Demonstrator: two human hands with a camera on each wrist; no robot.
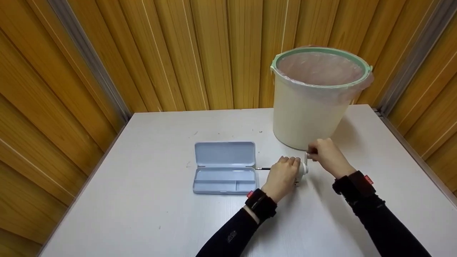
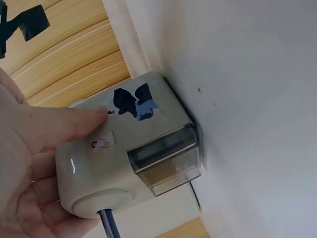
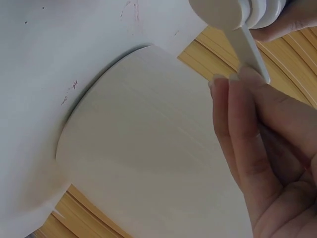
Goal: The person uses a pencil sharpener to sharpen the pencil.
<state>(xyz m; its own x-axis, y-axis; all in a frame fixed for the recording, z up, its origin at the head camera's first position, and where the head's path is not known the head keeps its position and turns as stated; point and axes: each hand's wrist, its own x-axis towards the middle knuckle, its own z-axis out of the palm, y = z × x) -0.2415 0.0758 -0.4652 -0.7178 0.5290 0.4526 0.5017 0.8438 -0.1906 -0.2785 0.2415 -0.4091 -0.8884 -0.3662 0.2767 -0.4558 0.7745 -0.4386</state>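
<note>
A white hand-crank pencil sharpener with dark and blue stickers and a clear shavings drawer stands on the table. My left hand grips its body, thumb on the stickered face and fingers round the far side. A dark pencil sticks out of its front hole, pointing left toward the pencil case in the head view. On the opposite side, my right hand pinches the end of the crank handle between thumb and fingertips. The crank's knob is hidden by those fingers.
An open light-blue pencil case with divided compartments lies left of the sharpener. Behind my right hand rises a cream trash bin with a green rim and pink liner. Wood-patterned walls border the white table.
</note>
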